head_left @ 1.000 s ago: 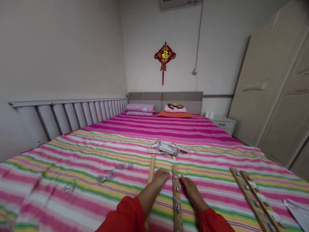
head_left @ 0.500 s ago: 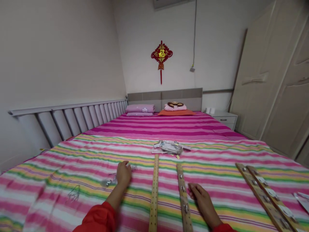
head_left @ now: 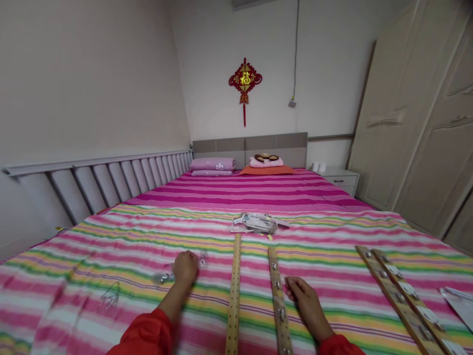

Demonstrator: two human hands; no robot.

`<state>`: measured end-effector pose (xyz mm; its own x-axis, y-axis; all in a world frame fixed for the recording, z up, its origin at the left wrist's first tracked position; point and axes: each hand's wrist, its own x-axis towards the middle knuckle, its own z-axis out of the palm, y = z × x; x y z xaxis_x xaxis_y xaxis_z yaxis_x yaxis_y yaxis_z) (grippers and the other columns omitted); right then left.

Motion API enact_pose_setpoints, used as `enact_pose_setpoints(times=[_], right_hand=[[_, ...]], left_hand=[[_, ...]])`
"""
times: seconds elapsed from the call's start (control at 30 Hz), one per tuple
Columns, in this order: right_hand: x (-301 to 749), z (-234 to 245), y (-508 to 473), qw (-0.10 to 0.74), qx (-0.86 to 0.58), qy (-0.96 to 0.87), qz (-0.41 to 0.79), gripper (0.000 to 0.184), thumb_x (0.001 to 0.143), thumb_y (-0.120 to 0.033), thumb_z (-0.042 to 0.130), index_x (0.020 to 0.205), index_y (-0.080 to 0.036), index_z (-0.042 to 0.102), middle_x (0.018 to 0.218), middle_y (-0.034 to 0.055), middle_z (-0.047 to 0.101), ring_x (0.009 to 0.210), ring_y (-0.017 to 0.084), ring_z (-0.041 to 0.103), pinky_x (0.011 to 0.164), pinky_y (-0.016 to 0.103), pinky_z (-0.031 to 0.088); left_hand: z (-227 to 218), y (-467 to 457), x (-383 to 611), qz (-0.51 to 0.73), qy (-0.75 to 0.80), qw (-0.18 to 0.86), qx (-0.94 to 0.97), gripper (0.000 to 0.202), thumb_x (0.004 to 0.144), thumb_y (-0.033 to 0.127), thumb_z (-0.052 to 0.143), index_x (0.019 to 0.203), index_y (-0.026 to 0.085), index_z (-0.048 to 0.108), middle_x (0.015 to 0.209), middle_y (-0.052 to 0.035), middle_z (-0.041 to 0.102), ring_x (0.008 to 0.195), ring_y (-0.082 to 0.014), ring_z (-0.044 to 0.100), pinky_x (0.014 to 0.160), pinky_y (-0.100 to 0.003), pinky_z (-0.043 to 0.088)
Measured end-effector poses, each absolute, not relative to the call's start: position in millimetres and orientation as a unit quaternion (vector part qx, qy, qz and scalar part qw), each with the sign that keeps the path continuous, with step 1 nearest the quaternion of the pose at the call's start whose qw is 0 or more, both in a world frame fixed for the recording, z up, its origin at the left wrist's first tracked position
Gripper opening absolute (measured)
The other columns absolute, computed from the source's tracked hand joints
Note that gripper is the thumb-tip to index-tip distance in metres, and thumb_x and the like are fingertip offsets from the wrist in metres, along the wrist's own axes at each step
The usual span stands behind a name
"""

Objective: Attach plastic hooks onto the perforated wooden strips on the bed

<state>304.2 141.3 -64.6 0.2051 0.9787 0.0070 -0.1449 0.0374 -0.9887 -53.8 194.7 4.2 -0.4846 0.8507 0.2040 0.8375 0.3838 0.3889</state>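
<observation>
My left hand [head_left: 185, 267], in a red sleeve, is closed low over the striped sheet. Small clear packets with shiny pieces lie on both sides of it: one packet [head_left: 203, 259] by the fingertips, another packet [head_left: 162, 278] left of the wrist. What its fingers hold is hidden. To the right, my right hand [head_left: 305, 301] has its thumb and fingers pinched together, just beside a wooden strip [head_left: 276, 291] carrying several small shiny metal pieces. Anything in that pinch is too small to tell. Between the hands lies a bare wooden strip [head_left: 233, 296] with rows of small holes.
A pile of clear plastic packets [head_left: 258, 223] lies beyond the strips. Two more wooden strips [head_left: 397, 296] with metal pieces, one also with white discs, lie at right, near a white packet [head_left: 458, 303]. A thin wire-like tangle [head_left: 110, 296] lies at left. A railing [head_left: 96, 182] borders the bed.
My left hand has drawn back slightly to the left, uncovering the packet by its fingertips. My right hand stays beside the strip with metal pieces. The whole view has shifted a little.
</observation>
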Motion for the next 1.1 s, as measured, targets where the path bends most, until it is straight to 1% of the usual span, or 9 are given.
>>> enact_pose_setpoints(times=[0.13,0.23,0.37,0.47,0.63,0.7,0.9,1.0,1.1], right_hand=[[304,-63,140,0.590,-0.505,-0.418,0.471,0.041,0.057,-0.058,0.070,0.064,-0.018,0.065,0.057,0.0004,0.058,0.056,0.017,0.051,0.054,0.028,0.041],[303,-62,139,0.594,-0.500,-0.419,0.470,0.040,0.057,-0.057,0.071,0.063,-0.018,0.065,0.056,-0.0001,0.057,0.055,0.016,0.051,0.053,0.028,0.041],[303,-63,139,0.600,-0.494,-0.420,0.468,0.038,0.057,-0.054,0.072,0.064,-0.018,0.065,0.057,-0.0010,0.058,0.055,0.015,0.050,0.053,0.027,0.041],[303,-66,140,0.603,-0.492,-0.422,0.465,0.038,0.058,-0.054,0.072,0.064,-0.017,0.066,0.056,-0.0014,0.057,0.054,0.015,0.050,0.052,0.026,0.040],[304,-70,143,0.608,-0.485,-0.417,0.470,0.038,0.056,-0.053,0.073,0.066,-0.017,0.067,0.057,-0.0009,0.058,0.054,0.014,0.049,0.052,0.026,0.039],[305,-72,144,0.608,-0.486,-0.415,0.472,0.038,0.056,-0.053,0.074,0.066,-0.017,0.067,0.058,-0.0007,0.058,0.055,0.014,0.050,0.052,0.026,0.039],[305,-72,144,0.606,-0.484,-0.418,0.474,0.037,0.057,-0.052,0.074,0.065,-0.017,0.066,0.057,-0.0009,0.058,0.055,0.015,0.050,0.053,0.026,0.040],[304,-69,142,0.608,-0.486,-0.416,0.470,0.037,0.056,-0.052,0.074,0.065,-0.017,0.066,0.058,-0.0008,0.059,0.056,0.015,0.051,0.054,0.026,0.041],[302,-64,140,0.614,-0.484,-0.406,0.473,0.037,0.053,-0.051,0.076,0.063,-0.018,0.065,0.055,-0.0012,0.058,0.054,0.015,0.051,0.053,0.027,0.041]], left_hand=[[4,186,-53,0.230,0.807,0.037,0.543,0.025,0.082,0.026,0.045,0.094,0.017,0.065,0.095,-0.0090,0.069,0.089,-0.0206,0.063,0.070,-0.026,0.042],[0,179,-47,0.210,0.793,0.064,0.568,0.026,0.077,0.033,0.053,0.093,0.015,0.063,0.088,-0.0082,0.069,0.084,-0.0205,0.064,0.069,-0.026,0.042],[-2,175,-40,0.170,0.803,0.088,0.564,0.056,0.071,0.039,0.059,0.118,0.010,0.052,0.108,-0.0156,0.066,0.099,-0.0273,0.062,0.078,-0.032,0.043],[1,178,-37,0.146,0.815,0.095,0.553,0.062,0.072,0.037,0.057,0.127,0.012,0.045,0.118,-0.0166,0.063,0.107,-0.0307,0.060,0.084,-0.038,0.043],[5,181,-36,0.097,0.796,0.074,0.593,0.040,0.075,0.034,0.053,0.109,0.015,0.057,0.110,-0.0162,0.067,0.103,-0.0317,0.062,0.080,-0.040,0.045],[6,179,-34,0.090,0.790,0.053,0.604,0.036,0.075,0.033,0.052,0.105,0.016,0.059,0.107,-0.0154,0.068,0.101,-0.0315,0.063,0.079,-0.039,0.046],[8,164,-31,0.155,0.785,0.049,0.598,0.044,0.079,0.037,0.048,0.116,0.015,0.057,0.109,-0.0144,0.068,0.102,-0.0294,0.062,0.081,-0.036,0.044],[11,155,-34,0.189,0.786,0.075,0.584,0.034,0.082,0.030,0.043,0.108,0.019,0.061,0.096,-0.0104,0.071,0.094,-0.0261,0.065,0.072,-0.032,0.043],[17,147,-38,0.240,0.788,0.102,0.558,0.021,0.080,0.027,0.047,0.088,0.021,0.066,0.079,-0.0046,0.070,0.078,-0.0218,0.064,0.060,-0.026,0.037]])
